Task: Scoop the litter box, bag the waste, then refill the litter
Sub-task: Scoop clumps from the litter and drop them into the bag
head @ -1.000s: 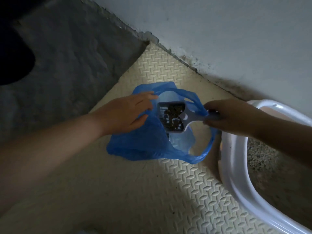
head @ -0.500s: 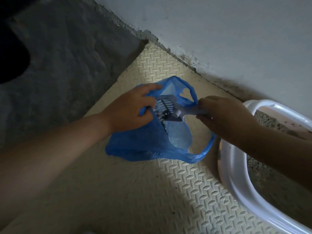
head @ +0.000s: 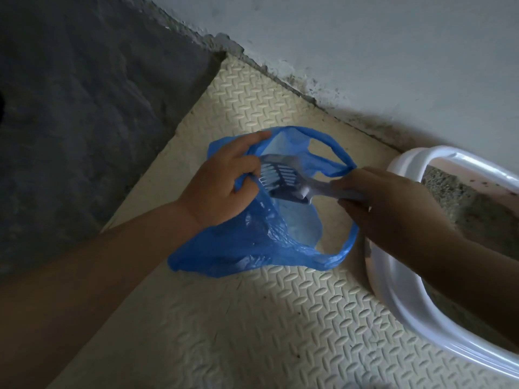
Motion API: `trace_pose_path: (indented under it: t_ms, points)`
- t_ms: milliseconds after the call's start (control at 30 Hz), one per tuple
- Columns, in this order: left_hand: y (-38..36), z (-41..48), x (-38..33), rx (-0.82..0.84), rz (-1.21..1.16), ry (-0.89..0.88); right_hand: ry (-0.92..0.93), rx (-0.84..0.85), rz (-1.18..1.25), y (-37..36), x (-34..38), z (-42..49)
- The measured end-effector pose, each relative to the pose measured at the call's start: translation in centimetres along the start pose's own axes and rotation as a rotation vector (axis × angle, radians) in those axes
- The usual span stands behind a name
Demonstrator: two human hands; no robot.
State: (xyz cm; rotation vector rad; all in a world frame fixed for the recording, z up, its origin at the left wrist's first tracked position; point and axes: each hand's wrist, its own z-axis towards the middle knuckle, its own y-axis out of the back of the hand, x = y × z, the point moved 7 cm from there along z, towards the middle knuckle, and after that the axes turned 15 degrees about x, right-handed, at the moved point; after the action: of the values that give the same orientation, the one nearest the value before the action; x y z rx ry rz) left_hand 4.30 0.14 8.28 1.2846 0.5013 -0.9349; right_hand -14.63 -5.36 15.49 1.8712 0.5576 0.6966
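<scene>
**Scoop over the open bag**

A pale wall point(head: 365, 37) is running across the top, meeting a dark concrete floor point(head: 84, 94) on the left. A cream, ridged foam mat point(head: 252, 318) is lying along the wall and carrying everything else. At the right edge of the mat, a white litter box point(head: 393, 290) is sitting with grey litter point(head: 449, 192) showing inside its rim. Just beside the box, a blue plastic bag point(head: 252, 248) is resting on the mat with its mouth gaping wide. The left hand point(head: 222, 189) is curling its fingers around the bag's left rim and holding it open. The right hand point(head: 393, 206) is clamping around the handle of a grey slotted scoop point(head: 280, 178), whose head is tilting inside the bag's mouth.
</scene>
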Motion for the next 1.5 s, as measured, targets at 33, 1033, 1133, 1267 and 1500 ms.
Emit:
trace_pose_path:
  t_ms: [33, 1033, 1133, 1267, 1500]
  points:
    - [-0.2, 0.1, 0.2, -0.001, -0.001, 0.01, -0.069, -0.015, 0.096, 0.1, -0.9, -0.1]
    - [-9.1, 5.6, -11.2, 0.358, 0.157, -0.002, -0.176, 0.421, 0.968, -1.3, -20.1, -14.0]
    - [-13.6, 7.4, -13.7, 0.425, 0.164, -0.071, -0.258, 0.371, 1.069, -1.7, -24.2, -17.5]
    - [-19.5, 9.6, -15.2, 0.526, 0.263, -0.081, -0.378, 0.304, 1.125, -2.9, -29.7, -21.9]
    - [-25.6, 12.0, -13.8, 0.496, 0.239, 0.217, -0.559, 0.327, 0.779, -4.1, -36.4, -26.8]
